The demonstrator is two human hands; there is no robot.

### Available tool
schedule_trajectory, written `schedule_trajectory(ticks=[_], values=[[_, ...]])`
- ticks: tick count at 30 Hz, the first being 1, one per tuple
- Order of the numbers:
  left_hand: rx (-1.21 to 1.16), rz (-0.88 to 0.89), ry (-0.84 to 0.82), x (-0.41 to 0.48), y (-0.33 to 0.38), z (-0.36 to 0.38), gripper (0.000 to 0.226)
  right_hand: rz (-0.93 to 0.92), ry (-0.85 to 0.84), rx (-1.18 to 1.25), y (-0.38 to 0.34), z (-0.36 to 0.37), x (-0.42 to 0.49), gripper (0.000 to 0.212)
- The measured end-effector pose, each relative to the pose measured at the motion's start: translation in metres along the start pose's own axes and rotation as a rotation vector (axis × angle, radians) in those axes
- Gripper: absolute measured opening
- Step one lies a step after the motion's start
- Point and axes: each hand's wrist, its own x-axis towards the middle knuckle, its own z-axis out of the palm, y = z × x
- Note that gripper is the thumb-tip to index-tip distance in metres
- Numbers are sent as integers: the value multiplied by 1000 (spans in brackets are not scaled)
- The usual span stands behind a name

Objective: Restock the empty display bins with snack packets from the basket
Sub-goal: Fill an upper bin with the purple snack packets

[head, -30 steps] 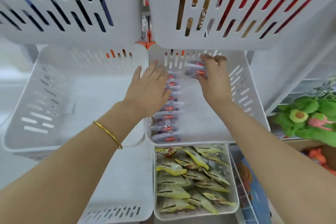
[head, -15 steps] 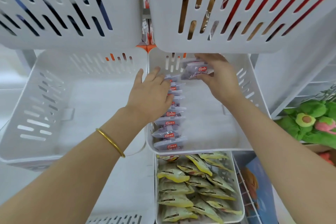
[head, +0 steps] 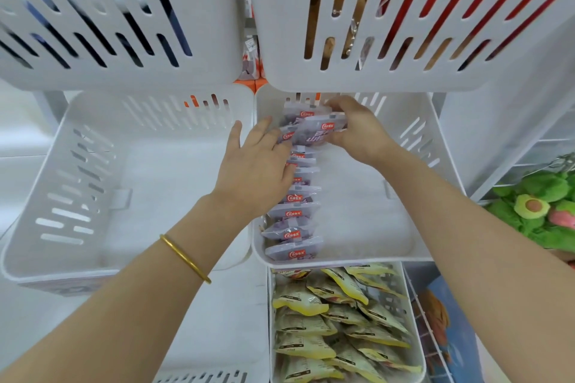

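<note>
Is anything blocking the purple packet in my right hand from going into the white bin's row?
Nothing visible blocks it. The right hand holds the purple packet over the far end of the packet row in the white bin; the left hand rests on the row, nearer.

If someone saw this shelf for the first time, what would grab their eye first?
Two hands meet in the middle white slotted plastic bin: the right hand holds a pale purple snack packet with a red logo at the back, the left hand rests on a row of matching packets. Below lie heaped yellow packets; a green avocado plush toy sits far right.
</note>
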Motion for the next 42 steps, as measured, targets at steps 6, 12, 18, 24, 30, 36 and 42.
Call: schedule_trajectory(ticks=[6, 12, 18, 24, 30, 36, 42], values=[[-32, -12, 66, 2, -3, 0, 49, -32, -217, 102, -7, 4, 7, 71], [86, 15, 82, 13, 2, -2, 55, -27, 44, 61, 5, -9, -3, 38], [187, 25, -5, 32, 6, -9, 53, 149, 196, 6, 19, -16, -31, 32], [194, 5, -63, 29, 5, -9, 51, 239, 172, 15, 8, 24, -36, 28], [169, -32, -24, 20, 5, -4, 54, 248, 151, -17, 16, 23, -38, 27], [171, -15, -66, 14, 4, -4, 53, 230, 159, 21, 14, 29, -41, 26], [124, 2, -53, -23, 14, -15, 53, 246, 157, 6, 19, -8, -79, 32]])
